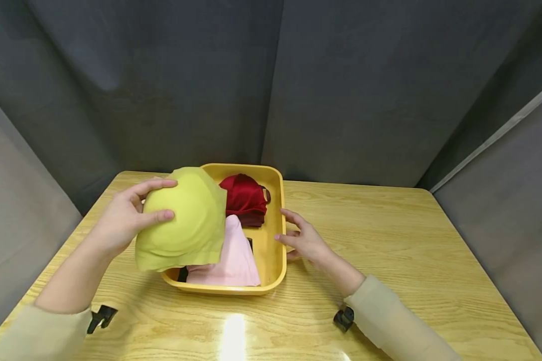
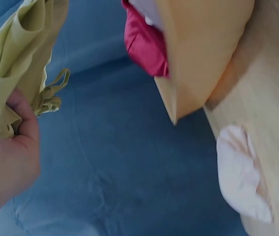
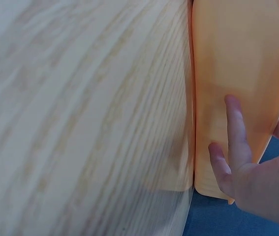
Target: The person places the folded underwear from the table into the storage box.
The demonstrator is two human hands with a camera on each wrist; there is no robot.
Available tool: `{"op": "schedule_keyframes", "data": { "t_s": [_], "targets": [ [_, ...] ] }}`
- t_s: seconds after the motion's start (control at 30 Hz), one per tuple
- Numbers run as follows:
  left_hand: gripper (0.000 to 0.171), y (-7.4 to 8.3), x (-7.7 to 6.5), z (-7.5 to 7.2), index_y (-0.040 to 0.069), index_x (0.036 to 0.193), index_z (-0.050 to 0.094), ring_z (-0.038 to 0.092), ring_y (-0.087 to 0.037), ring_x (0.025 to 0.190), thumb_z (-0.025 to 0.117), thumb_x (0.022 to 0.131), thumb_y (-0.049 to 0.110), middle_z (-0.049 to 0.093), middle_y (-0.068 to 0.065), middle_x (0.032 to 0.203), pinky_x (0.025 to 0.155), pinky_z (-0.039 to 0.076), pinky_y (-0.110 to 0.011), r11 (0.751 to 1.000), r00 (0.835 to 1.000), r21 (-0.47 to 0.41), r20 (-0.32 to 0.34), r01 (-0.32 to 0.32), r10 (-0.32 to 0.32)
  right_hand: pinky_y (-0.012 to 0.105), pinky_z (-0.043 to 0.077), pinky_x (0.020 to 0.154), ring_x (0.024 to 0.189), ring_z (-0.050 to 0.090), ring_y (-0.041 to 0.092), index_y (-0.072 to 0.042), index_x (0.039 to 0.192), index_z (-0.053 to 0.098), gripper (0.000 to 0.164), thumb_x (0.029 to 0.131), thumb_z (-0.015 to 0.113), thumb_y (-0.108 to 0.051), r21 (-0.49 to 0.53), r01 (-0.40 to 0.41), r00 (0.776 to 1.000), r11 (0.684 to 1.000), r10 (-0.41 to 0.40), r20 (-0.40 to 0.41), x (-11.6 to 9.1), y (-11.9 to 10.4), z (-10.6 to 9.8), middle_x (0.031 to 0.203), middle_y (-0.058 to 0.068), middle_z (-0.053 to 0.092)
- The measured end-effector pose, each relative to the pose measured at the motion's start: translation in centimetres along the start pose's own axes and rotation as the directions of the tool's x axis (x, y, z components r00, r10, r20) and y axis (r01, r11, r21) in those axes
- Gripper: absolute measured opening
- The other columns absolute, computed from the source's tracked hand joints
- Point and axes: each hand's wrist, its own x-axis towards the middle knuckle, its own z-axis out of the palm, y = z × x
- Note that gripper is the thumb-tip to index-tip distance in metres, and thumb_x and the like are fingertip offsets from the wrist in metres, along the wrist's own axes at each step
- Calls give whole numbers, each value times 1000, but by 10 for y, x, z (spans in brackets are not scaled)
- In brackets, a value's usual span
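Observation:
My left hand grips a folded yellow bra with fingers and thumb, holding it raised over the left side of a yellow plastic bin. Thin straps dangle from the bra in the left wrist view. Inside the bin, a dark red folded bra lies at the back and a pale pink one at the front; the yellow bra partly covers both. At the bin's right wall, my right hand holds the rim, thumb over the edge and fingers against the outside.
A crumpled whitish cloth piece lies on the table beside the bin in the left wrist view. Black bits show under the pink bra. The wooden table is bounded by grey curtains at the back and sides.

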Motion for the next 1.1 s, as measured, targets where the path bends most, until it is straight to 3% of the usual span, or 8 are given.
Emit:
{"op": "schedule_keyframes", "data": {
  "t_s": [0.17, 0.47, 0.83, 1.1],
  "targets": [
    [52, -10, 5, 14, 2, 126, 57, 41, -12, 117, 74, 77, -3, 47, -3, 128, 89, 43, -13, 995, 996, 58, -17, -86, 87, 51, 53, 71, 119, 49, 46, -17, 149, 25, 71, 89, 60, 0, 0, 0, 1000, 1000, 0, 4, 1, 1, -1, 153, 11, 20],
    [57, -27, 8, 36, 4, 131, 51, 51, -11, 109, 75, 80, 7, 44, -5, 135, 83, 50, -19, 998, 998, -25, 41, 56, -55, 50, 54, 71, 118, 48, 47, -17, 149, 25, 71, 89, 60, 0, 3, 4, 1000, 1000, -4, 8, 0, 1, -1, 154, 13, 19],
    [59, -51, 9, 51, 8, 132, 52, 60, -12, 94, 76, 79, 11, 48, -9, 135, 78, 52, -24, 988, 980, -44, 145, 146, -138, 51, 53, 72, 120, 47, 46, -18, 149, 26, 70, 90, 60, -1, 10, 5, 1000, 1000, -5, 12, 0, 2, -1, 154, 12, 18],
    [60, -60, 8, 54, 11, 131, 53, 61, -17, 90, 78, 77, 15, 58, -16, 118, 76, 53, -27, 981, 965, -16, 184, 192, -186, 50, 54, 72, 119, 48, 47, -18, 149, 27, 70, 90, 60, 0, 14, -1, 1000, 1000, 1, 4, 0, 1, -1, 154, 12, 19]
  ]
}}
